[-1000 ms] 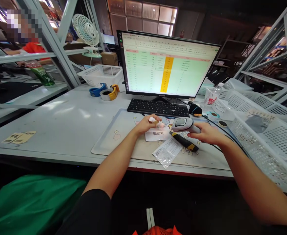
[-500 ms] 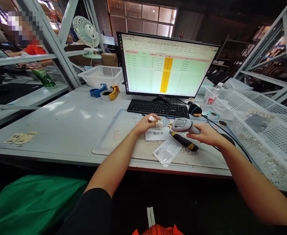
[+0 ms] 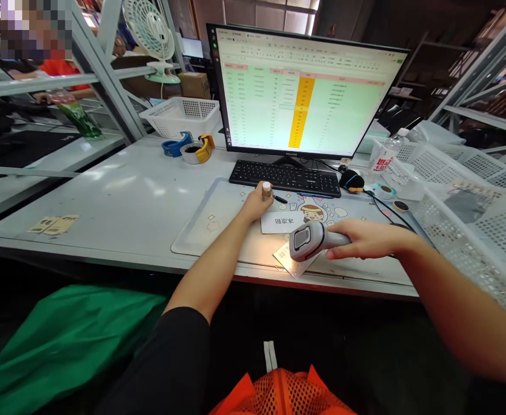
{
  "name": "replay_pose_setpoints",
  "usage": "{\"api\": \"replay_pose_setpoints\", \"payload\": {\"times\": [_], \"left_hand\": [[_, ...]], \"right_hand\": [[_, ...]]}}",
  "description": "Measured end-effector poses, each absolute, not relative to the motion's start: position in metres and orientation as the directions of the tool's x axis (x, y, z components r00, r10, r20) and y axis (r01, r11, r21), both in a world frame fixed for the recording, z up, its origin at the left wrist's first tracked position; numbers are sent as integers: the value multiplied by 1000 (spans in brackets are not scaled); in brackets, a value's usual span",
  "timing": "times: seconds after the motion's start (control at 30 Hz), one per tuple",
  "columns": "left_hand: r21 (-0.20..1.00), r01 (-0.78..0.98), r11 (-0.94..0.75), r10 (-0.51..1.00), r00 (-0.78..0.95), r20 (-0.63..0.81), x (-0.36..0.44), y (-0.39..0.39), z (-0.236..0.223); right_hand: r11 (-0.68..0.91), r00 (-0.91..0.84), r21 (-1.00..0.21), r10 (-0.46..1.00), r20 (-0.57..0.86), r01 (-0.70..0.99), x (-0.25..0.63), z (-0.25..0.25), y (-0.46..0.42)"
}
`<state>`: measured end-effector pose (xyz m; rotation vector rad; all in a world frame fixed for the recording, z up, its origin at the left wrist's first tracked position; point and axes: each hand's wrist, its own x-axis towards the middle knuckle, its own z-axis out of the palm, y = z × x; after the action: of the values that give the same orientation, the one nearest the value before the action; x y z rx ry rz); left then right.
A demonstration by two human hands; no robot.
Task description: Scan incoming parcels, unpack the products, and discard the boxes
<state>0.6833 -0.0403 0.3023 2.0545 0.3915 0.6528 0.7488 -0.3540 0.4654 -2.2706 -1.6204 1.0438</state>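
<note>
gripping a grey handheld scanner (image 3: 307, 241) by its handle, the right hand (image 3: 363, 239) is closed around it, with the scanner's head hovering over a clear label packet (image 3: 294, 262) at the near edge of the desk mat (image 3: 218, 213). the left hand (image 3: 255, 204) is curled shut around a small bottle (image 3: 267, 189), of which only the pale cap shows above the fingers, just in front of the black keyboard (image 3: 285, 176). a white card (image 3: 283, 222) with printed characters lies between the two hands. beyond the keyboard stands the monitor (image 3: 305, 92) showing a spreadsheet, and white mesh baskets (image 3: 464, 219) sit off to the right.
</note>
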Motion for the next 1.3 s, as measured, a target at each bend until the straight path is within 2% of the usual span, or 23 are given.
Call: {"api": "replay_pose_setpoints", "payload": {"times": [0.13,0.27,0.4,0.53,0.6,0.73,0.87,1.0,1.1,1.3], "left_hand": [[837,63,-544,507,819,269,686,-36,297],[818,96,-567,514,817,260,684,-35,299],[807,116,-579,522,813,258,683,-34,301],[805,128,-579,527,812,250,681,-34,301],[809,128,-574,532,810,249,681,-34,302],[815,119,-567,528,812,249,679,-33,303],[819,115,-562,524,815,246,680,-32,303],[827,107,-553,527,813,248,682,-30,299],[830,96,-549,529,809,257,684,-29,296],[818,97,-567,521,812,265,683,-27,295]], "right_hand": [[-378,164,-497,892,-422,781,750,456,-348],[-461,320,-492,882,-346,738,774,438,-355],[-542,543,-307,835,-90,782,813,403,-370],[-710,722,-160,691,23,685,838,353,-383],[-742,752,-123,656,69,659,845,331,-390],[-721,728,-125,651,215,682,866,312,-418],[-800,758,-75,528,383,595,902,305,-473],[-851,801,-68,460,383,521,925,281,-519],[-832,803,-125,465,374,540,931,262,-531],[-821,790,-205,395,469,532,931,248,-529]]}}
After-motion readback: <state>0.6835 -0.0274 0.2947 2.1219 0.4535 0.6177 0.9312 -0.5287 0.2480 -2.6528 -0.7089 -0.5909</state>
